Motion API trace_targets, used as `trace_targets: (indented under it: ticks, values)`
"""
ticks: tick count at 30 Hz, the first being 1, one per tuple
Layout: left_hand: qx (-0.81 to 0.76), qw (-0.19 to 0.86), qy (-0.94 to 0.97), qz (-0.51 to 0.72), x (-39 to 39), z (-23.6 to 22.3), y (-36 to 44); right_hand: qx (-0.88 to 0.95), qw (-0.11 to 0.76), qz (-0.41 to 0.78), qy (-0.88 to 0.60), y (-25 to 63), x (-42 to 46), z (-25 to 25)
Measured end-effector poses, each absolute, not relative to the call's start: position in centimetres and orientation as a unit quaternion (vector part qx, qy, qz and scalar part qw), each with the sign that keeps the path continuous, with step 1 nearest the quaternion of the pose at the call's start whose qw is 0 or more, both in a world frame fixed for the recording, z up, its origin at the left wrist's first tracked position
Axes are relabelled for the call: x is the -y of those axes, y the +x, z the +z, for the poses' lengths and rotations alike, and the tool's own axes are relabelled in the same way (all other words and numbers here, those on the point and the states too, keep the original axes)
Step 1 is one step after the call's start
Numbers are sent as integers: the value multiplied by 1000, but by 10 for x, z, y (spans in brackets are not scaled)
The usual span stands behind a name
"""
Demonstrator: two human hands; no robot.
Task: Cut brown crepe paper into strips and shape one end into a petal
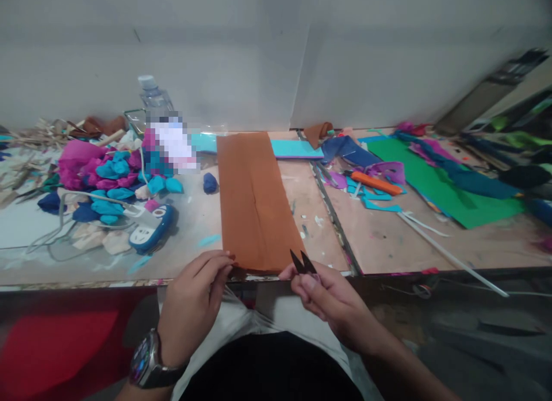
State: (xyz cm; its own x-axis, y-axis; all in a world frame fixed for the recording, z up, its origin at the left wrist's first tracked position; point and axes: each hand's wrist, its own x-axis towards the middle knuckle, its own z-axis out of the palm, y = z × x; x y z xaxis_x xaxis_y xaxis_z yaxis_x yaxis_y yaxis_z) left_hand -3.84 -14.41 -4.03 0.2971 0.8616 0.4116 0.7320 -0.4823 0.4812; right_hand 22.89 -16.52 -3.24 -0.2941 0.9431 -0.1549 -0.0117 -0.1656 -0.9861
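Observation:
A long brown sheet of crepe paper (254, 199) lies flat on the workbench, running away from me. My left hand (194, 303), with a watch on its wrist, pinches the near left corner of the sheet. My right hand (328, 297) is closed on small black thread snips (302, 263), whose two blades point up and are parted at the sheet's near right edge.
A heap of pink, teal and blue paper balls (107, 182) and a blue glue gun (150, 228) lie at left. A water bottle (150, 96) stands behind them. An orange cutter (375, 183), green paper (440, 188) and scraps lie at right. White rods (448, 251) lie near the edge.

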Motion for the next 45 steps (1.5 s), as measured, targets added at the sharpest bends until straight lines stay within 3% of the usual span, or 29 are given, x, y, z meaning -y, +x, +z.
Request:
trace_targets:
  ticks: [4, 11, 15, 22, 29, 45]
  values:
    - [-505, 126, 777, 353, 145, -39, -32, 275, 401, 791, -371, 211, 191, -51]
    - [-490, 188, 750, 403, 147, -43, -22, 169, 442, 816, -332, 183, 212, -61]
    - [-459, 160, 790, 374, 140, -49, -22, 191, 458, 797, -345, 182, 210, -61]
    - [-440, 117, 818, 353, 129, -51, -20, 242, 386, 790, -411, 188, 209, -63]
    - [-441, 146, 803, 373, 125, -48, -18, 277, 352, 753, -481, 188, 202, -59]
    - [-438, 228, 807, 324, 122, -48, -19, 331, 365, 733, -469, 183, 181, -58]
